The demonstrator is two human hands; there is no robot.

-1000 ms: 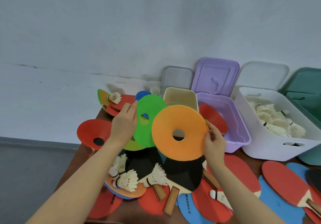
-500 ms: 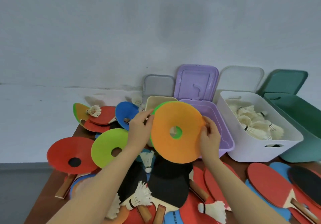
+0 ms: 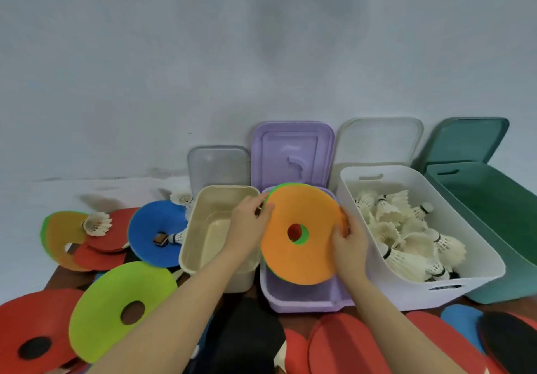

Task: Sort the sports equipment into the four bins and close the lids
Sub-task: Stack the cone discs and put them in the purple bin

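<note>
Fingers of left hand (image 3: 250, 222) and right hand (image 3: 347, 246) pinch opposite edges of the orange disc (image 3: 302, 234), held tilted between them with a green disc (image 3: 303, 238) stacked behind. Directly beneath the fingertips sits the open purple bin (image 3: 302, 298); beige bin (image 3: 215, 228) lies under the left wrist.

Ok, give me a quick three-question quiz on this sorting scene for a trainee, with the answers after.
1. True or false: the orange disc is held by both hands.
2. Which bin already holds the shuttlecocks? A) beige bin B) purple bin C) white bin D) green bin
3. Fill in: the orange disc hangs over the ____ bin.

Key:
1. True; the left hand grips its left edge, the right hand its right edge.
2. C, the white bin.
3. Purple; the purple bin sits between the beige bin and the white one, its lid propped open behind it.
</note>
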